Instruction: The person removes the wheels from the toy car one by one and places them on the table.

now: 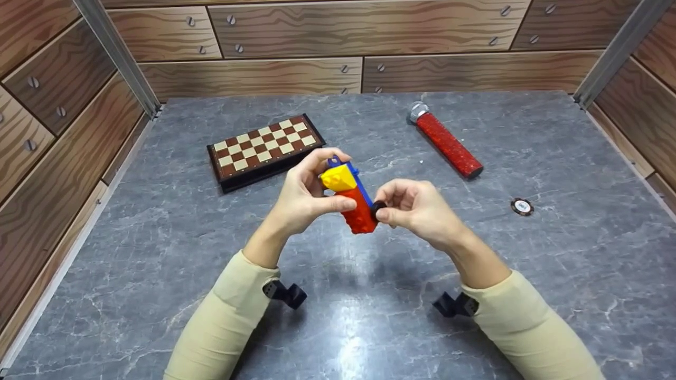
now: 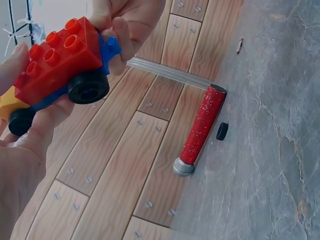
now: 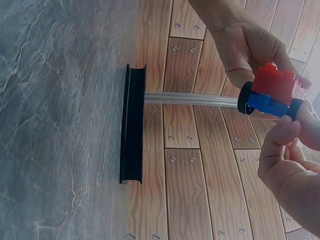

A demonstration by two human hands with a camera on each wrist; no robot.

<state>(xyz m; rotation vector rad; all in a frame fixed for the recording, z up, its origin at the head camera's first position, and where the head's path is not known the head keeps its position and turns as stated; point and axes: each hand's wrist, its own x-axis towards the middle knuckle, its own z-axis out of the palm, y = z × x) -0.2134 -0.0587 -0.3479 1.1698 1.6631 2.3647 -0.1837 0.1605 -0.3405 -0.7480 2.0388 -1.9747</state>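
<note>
A toy car (image 1: 359, 211) with a red studded brick body, a yellow front piece and a blue base is held above the table. My left hand (image 1: 303, 198) grips it from the left, thumb across the red brick (image 2: 60, 52). Thumb and fingers of my right hand (image 1: 420, 211) pinch a black wheel (image 3: 296, 108) at the car's blue base (image 3: 268, 104). Another black wheel (image 3: 245, 98) shows on the opposite side of that end. In the left wrist view a front wheel (image 2: 21, 121) sits near the yellow piece.
A folded chessboard box (image 1: 264, 150) lies at the back left. A red glittery microphone (image 1: 449, 143) lies at the back right, with a poker chip (image 1: 522, 206) to its front right. A small black ring-shaped piece (image 2: 222, 131) stands by the microphone. Wood-patterned walls surround the table.
</note>
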